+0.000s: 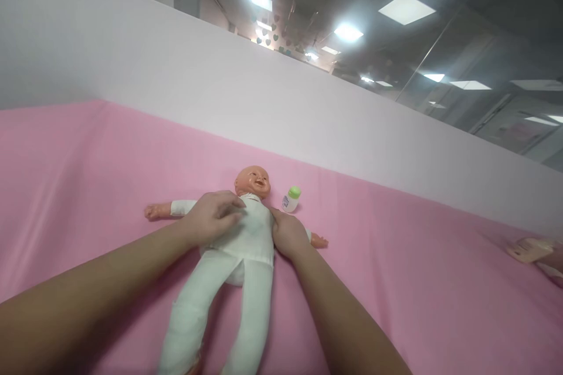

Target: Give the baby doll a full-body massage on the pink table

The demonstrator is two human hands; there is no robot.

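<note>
Both hands, left hand (214, 215) & right hand (288, 234), probably grip doll (246, 240); bottle (291, 198) nearby.

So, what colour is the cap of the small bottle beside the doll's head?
Light green; the bottle cap shows best in the head view, above a white bottle body.

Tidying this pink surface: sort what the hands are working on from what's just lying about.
In hand:
baby doll, lying on its back
left hand, on its chest
right hand, at its side

Lying about:
small bottle, green cap, beside the head
another doll's limb, far right edge
</note>
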